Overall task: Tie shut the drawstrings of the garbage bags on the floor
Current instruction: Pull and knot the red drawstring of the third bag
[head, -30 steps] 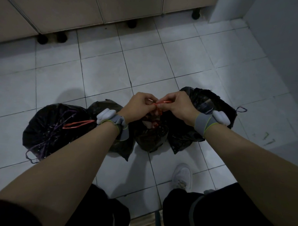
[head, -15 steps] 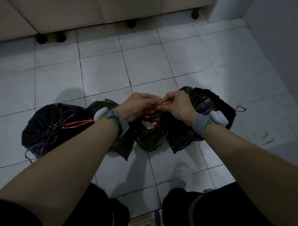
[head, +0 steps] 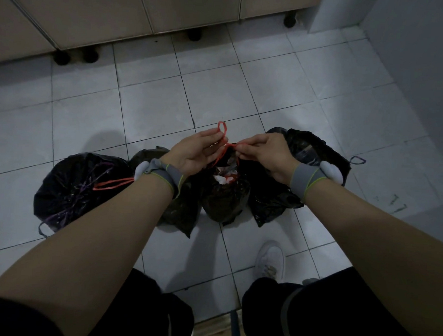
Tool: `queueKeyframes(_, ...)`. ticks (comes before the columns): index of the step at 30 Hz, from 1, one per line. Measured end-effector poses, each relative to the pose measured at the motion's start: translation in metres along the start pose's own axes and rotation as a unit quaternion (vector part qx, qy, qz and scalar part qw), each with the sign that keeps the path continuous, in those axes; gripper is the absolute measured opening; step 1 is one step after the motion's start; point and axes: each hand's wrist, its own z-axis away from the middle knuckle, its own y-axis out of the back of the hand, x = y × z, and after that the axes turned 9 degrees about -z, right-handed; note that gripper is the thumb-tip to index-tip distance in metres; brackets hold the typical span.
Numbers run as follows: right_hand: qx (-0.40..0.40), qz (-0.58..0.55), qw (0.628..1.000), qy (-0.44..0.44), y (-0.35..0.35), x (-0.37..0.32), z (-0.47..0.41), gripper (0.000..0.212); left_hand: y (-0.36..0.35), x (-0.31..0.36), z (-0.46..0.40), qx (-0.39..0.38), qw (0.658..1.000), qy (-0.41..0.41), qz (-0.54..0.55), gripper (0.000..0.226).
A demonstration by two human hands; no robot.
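Observation:
Several black garbage bags sit in a row on the white tiled floor. The middle bag (head: pixel 224 198) is open at the top, with white and red rubbish showing inside. Its red drawstring (head: pixel 222 137) crosses between my hands above the bag's mouth. My left hand (head: pixel 196 152) pinches one strand, and a red loop sticks up past its fingers. My right hand (head: pixel 266 151) pinches the other strand. The left bag (head: pixel 71 185) has purple strings and a loose red drawstring (head: pixel 114 183). The right bag (head: pixel 309 150) lies behind my right wrist, with a purple loop at its side.
Beige cabinets (head: pixel 120 16) on black feet stand along the far edge of the floor. A grey wall (head: pixel 415 61) closes the right side. My white shoe (head: pixel 271 261) rests on the tiles just in front of the bags.
My hands have moved apart and slightly up. The red drawstring is now drawn out between them, and a loop stands above my left fingers.

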Motion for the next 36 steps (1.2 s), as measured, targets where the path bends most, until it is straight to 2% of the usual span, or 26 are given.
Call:
queueKeyframes(4, 0.012, -0.005, 1.0, -0.025, 0.003, 0.001, -0.001, 0.024, 0.003, -0.001, 0.0, 0.024, 1.0, 0.015, -0.006, 0.016)
queueKeyframes(8, 0.02, 0.039, 0.998, -0.044, 0.009, 0.003, -0.001, 0.021, 0.01, -0.002, 0.001, 0.04, 0.998, 0.017, -0.041, 0.016)
queueKeyframes(15, 0.047, 0.144, 0.984, -0.096, 0.023, 0.012, -0.003, 0.017, 0.023, -0.012, 0.001, 0.105, 0.972, -0.02, -0.208, 0.013)
queueKeyframes(17, 0.054, 0.175, 0.978, -0.1, 0.025, 0.014, -0.003, 0.015, 0.029, -0.016, -0.002, 0.136, 0.946, -0.048, -0.289, 0.009)
queueKeyframes(20, 0.061, 0.207, 0.971, -0.102, 0.028, 0.016, -0.004, 0.015, 0.04, -0.021, -0.004, 0.16, 0.887, -0.089, -0.425, 0.017)
queueKeyframes(24, 0.06, 0.235, 0.965, -0.105, 0.027, 0.016, -0.001, 0.016, 0.042, -0.022, 0.0, 0.142, 0.782, -0.15, -0.588, 0.01)
queueKeyframes(27, 0.056, 0.252, 0.96, -0.112, 0.023, 0.015, 0.001, 0.017, 0.04, -0.023, -0.002, 0.141, 0.723, -0.154, -0.658, 0.014)
queueKeyframes(33, 0.054, 0.326, 0.936, -0.122, 0.02, 0.015, 0.001, 0.015, 0.046, -0.025, -0.008, 0.162, 0.672, -0.135, -0.71, 0.018)
queueKeyframes(36, 0.047, 0.342, 0.93, -0.122, 0.024, 0.015, -0.001, 0.016, 0.051, -0.027, -0.009, 0.162, 0.644, -0.152, -0.732, 0.022)
